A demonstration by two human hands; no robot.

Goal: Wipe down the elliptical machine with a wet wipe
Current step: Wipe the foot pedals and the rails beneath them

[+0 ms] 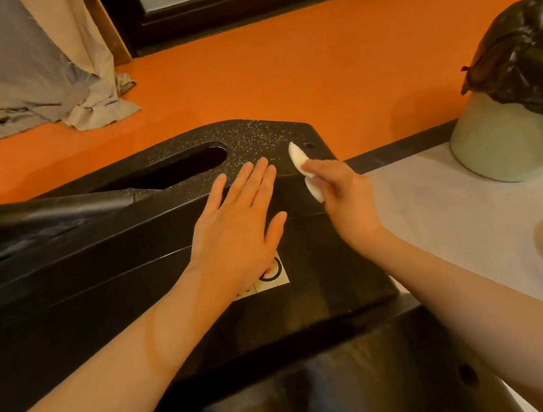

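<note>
Elliptical machine (99,270), circle-mark label (274,274), writing unreadable

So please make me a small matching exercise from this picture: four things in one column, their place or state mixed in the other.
Things:
1. left hand
2. wet wipe
3. bin
4. cloth

Places or states:
a. crumpled on the orange floor
b. lined with a black bag
c. flat on the black machine cover
d. pinched in the right hand

Pairs: 1-c, 2-d, 3-b, 4-a
</note>
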